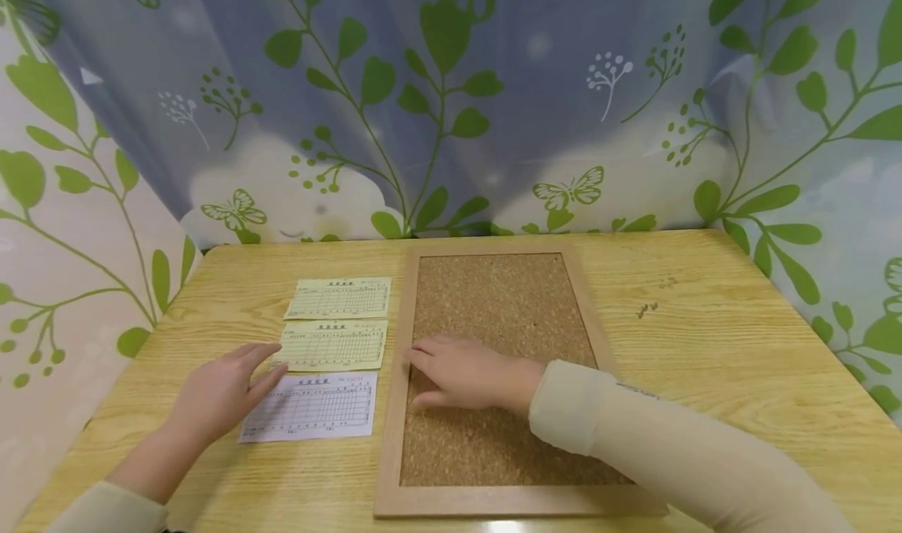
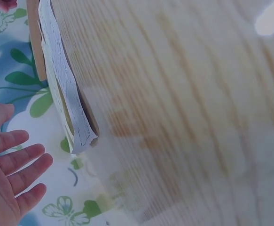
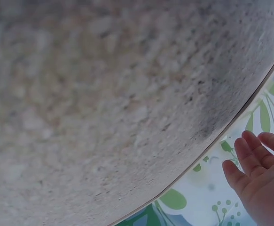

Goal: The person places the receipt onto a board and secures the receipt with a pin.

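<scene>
Three printed form slips lie in a column on the table, left of a wood-framed cork board (image 1: 503, 306). The top slip (image 1: 340, 298) and middle slip (image 1: 334, 345) are pale yellow-green; the bottom slip (image 1: 310, 408) is white. My left hand (image 1: 218, 392) hovers by the left edges of the lower two slips, fingers extended and holding nothing. In the left wrist view the white slip (image 2: 68, 80) has a lifted, curling edge. Over the left part of the cork my right hand (image 1: 458, 372) is held with loose fingers and nothing in it. The right wrist view shows its fingers (image 3: 254, 160) apart from the cork.
A wood-grain table (image 1: 705, 376) carries everything, with small dark marks (image 1: 646, 310) right of the board. Behind and at both sides hangs a curtain (image 1: 528, 126) printed with leaves and butterflies. The board's wooden frame (image 1: 521, 502) reaches near the table's front.
</scene>
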`<state>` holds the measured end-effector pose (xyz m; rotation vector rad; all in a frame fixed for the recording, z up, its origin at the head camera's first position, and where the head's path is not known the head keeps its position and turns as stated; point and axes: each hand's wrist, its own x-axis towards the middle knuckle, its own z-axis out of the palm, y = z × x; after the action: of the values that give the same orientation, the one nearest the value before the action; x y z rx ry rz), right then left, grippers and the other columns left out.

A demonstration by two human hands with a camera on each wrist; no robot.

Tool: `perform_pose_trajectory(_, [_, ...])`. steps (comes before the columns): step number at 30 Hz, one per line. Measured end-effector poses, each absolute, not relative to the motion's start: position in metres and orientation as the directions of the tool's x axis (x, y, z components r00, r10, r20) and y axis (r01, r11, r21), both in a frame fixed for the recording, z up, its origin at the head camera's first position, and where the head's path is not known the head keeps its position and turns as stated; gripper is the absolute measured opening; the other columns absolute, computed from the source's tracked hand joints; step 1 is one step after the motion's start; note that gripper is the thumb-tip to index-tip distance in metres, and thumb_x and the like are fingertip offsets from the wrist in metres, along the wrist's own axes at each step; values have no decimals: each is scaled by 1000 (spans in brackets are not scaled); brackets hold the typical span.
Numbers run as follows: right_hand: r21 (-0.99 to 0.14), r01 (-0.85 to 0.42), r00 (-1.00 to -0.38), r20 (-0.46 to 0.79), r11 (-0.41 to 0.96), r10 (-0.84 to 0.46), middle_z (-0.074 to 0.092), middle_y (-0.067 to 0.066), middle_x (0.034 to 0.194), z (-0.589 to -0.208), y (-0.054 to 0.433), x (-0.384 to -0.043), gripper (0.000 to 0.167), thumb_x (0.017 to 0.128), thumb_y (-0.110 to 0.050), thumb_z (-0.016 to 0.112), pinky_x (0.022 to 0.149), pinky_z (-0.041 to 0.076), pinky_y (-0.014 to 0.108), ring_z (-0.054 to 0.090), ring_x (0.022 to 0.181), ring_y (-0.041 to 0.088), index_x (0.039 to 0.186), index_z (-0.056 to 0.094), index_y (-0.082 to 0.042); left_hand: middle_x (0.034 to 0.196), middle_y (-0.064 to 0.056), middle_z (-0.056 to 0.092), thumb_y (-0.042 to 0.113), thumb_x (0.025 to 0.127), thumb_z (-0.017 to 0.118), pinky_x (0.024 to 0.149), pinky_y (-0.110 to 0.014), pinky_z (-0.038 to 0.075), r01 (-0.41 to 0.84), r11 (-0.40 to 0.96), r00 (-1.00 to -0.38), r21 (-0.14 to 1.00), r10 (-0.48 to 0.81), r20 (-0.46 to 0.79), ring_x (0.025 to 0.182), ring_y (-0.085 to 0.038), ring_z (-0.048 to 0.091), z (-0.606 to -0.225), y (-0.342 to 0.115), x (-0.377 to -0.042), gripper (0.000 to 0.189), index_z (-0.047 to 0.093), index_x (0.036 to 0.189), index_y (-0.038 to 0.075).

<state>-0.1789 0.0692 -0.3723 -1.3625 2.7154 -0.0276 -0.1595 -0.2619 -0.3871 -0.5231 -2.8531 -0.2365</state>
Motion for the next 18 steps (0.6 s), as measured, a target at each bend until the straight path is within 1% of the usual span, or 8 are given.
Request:
perform_pose_trajectory(4, [-60, -799, -593, -84, 598, -801, 47, 6, 135, -372, 67, -178, 68, 90, -52, 52, 104, 32, 32, 43, 125, 19, 140, 40, -7, 113, -20, 63, 31, 90, 61, 74, -55, 48, 362, 925, -912, 111, 328, 245, 96, -42, 61, -388, -262, -159, 39, 61, 118, 3])
perform_pose_trajectory(12, [-48, -803, -589, -94, 594, -803, 47, 4, 134, -374, 61, -179, 65, 90, -52, 51, 104, 32, 33, 42, 125, 19, 138, 43, -9, 113, -21, 63, 31, 89, 62, 71, -55, 49, 366, 927, -914, 84, 341, 221, 94, -43, 61, -390, -268, -158, 39, 63, 116, 3])
perform_pose_trajectory(15, [-54, -804, -586, -99, 592, -804, 48, 4, 132, -374, 58, -178, 63, 90, -52, 52, 103, 33, 32, 43, 124, 18, 136, 45, -10, 111, -22, 63, 30, 88, 63, 71, -55, 49, 373, 925, -911, 70, 351, 215, 94, -42, 61, -390, -272, -158, 40, 62, 116, 2])
perform_pose_trajectory(18, [-51, -813, -573, -104, 580, -813, 48, 3, 131, -375, 56, -177, 61, 90, -51, 52, 103, 33, 30, 43, 123, 17, 135, 46, -10, 109, -21, 64, 30, 87, 65, 69, -54, 50, 379, 923, -908, 69, 357, 218, 92, -41, 62, -391, -274, -157, 39, 63, 116, 2])
